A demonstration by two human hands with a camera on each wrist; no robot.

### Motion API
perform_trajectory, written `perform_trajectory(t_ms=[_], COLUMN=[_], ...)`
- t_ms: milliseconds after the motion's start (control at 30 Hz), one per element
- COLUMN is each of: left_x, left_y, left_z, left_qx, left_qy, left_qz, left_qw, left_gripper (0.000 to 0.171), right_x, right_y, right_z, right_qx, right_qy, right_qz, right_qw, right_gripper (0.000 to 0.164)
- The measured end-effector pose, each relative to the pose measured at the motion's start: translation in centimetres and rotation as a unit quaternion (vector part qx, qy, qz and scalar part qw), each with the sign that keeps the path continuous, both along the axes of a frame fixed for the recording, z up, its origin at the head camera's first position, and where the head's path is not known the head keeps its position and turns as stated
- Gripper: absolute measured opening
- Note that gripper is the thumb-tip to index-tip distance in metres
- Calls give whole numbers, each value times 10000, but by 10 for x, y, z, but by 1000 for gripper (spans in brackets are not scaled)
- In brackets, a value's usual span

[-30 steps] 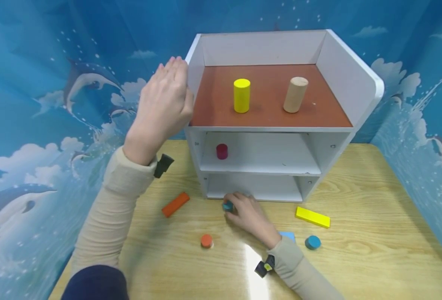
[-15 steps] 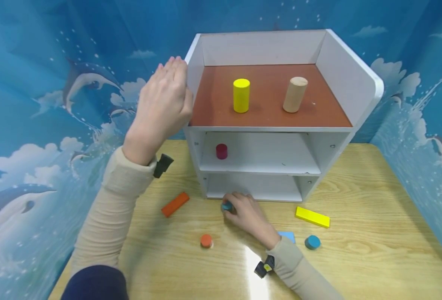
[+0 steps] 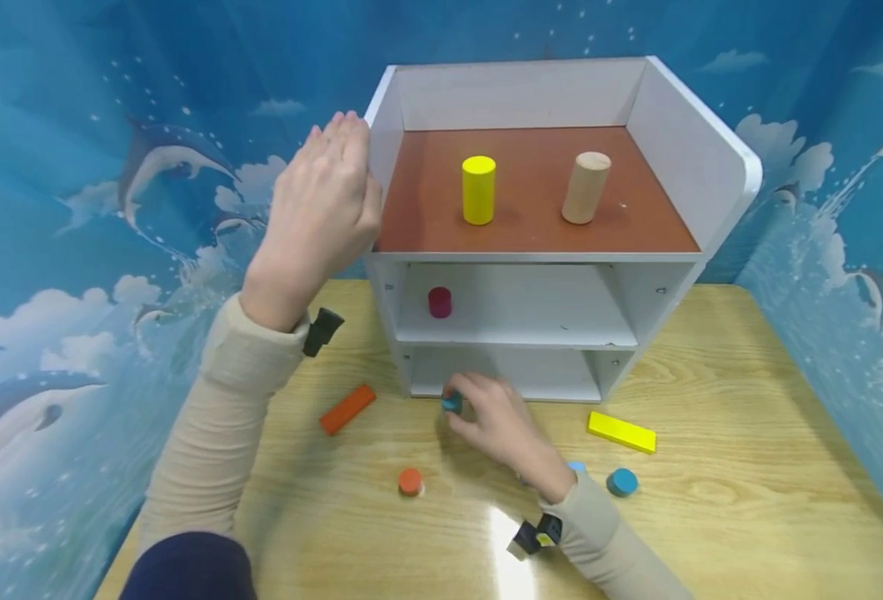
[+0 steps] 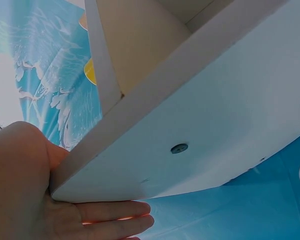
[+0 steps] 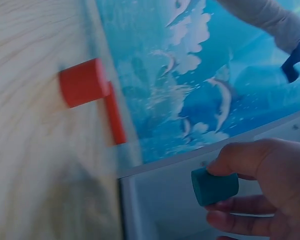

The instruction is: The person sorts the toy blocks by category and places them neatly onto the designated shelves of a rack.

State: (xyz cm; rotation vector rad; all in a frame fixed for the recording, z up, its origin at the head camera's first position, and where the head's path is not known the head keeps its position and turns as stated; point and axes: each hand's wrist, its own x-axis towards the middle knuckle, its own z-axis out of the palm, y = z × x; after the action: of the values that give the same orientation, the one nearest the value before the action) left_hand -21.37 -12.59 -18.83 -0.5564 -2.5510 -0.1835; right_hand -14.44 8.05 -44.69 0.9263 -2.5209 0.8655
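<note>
My right hand (image 3: 497, 417) pinches a teal cylinder block (image 5: 215, 186) between thumb and fingertips, in front of the bottom compartment of a white shelf unit (image 3: 520, 333). In the right wrist view the block lies tilted in the fingers. My left hand (image 3: 321, 200) rests against the unit's left side panel (image 4: 180, 150) near its front edge. In the left wrist view, its fingers lie straight along the outer face, and the panel's corner sits between thumb and fingers. The thumb's tip is hidden by the panel.
A yellow cylinder (image 3: 479, 192) and a plain wood cylinder (image 3: 586, 188) stand on the brown top. A dark red cylinder (image 3: 439, 302) is on the middle shelf. On the table lie an orange-red bar (image 3: 347, 409), orange cylinder (image 3: 410, 481), yellow bar (image 3: 621, 432) and blue cylinder (image 3: 622, 482).
My right hand has raised the teal cylinder block slightly, toward the shelf unit's bottom compartment. The left hand has stayed against the side panel.
</note>
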Motion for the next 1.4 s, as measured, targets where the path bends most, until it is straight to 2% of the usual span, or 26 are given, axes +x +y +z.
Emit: perform_trajectory(t_ms=[200, 400, 700, 900, 1100, 1267, 1400], left_x=[0, -1, -1, -1, -1, -1, -1], left_y=[-1, -1, -1, -2, -1, -1, -1], left_z=[0, -1, -1, -1, 0, -1, -1], left_qx=[40, 70, 96, 78, 59, 69, 54], left_qy=[41, 82, 107, 84, 101, 139, 95], left_qz=[-31, -80, -113, -132, -137, -167, -150], left_qw=[10000, 9999, 9998, 9998, 9998, 9997, 9998], left_gripper=[54, 53, 53, 52, 52, 51, 52], right_x=[4, 5, -9, -24, -37, -43, -47], right_y=[3, 7, 14, 17, 15, 12, 11], right_z=[29, 56, 77, 83, 81, 78, 77], right_qx=[-264, -632, -988, -983, -902, -813, -666], right_qy=[547, 892, 1388, 1624, 1997, 1900, 1754], right_qz=[156, 260, 216, -365, -1261, -1796, -2058], right_qw=[9980, 9937, 9851, 9811, 9675, 9618, 9604], right_gripper=[23, 23, 22, 20, 18, 19, 21])
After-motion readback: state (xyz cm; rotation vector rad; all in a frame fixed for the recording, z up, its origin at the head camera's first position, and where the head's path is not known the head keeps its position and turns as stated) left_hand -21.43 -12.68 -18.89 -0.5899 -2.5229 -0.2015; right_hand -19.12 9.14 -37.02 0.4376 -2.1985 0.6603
